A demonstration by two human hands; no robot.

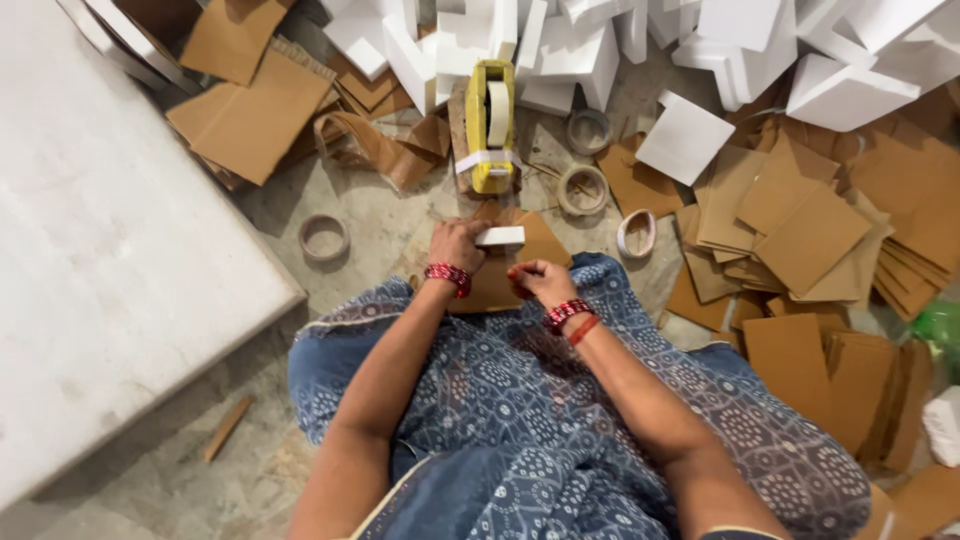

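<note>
Two hands at work low over the floor point(400, 225), both partly hard to read. Left: large white slab point(110, 250), cut off by the frame edge. Left hand point(455, 245), wrist bent down, red bangles on it, fingers curled closed around one end of a small white block point(500, 236); thumb side hidden behind the knuckles. Beneath, a brown cardboard piece point(540, 240), mostly covered by both hands. Just beyond, yellow tape dispenser point(490, 125) standing upright among empty tape rings. Right hand point(540, 280), close beside the left, fingers pinched together near the cardboard; whether anything sits between them, impossible to tell. Farther right, stacked cardboard sheets point(810, 240), cropped at the edge.
</note>
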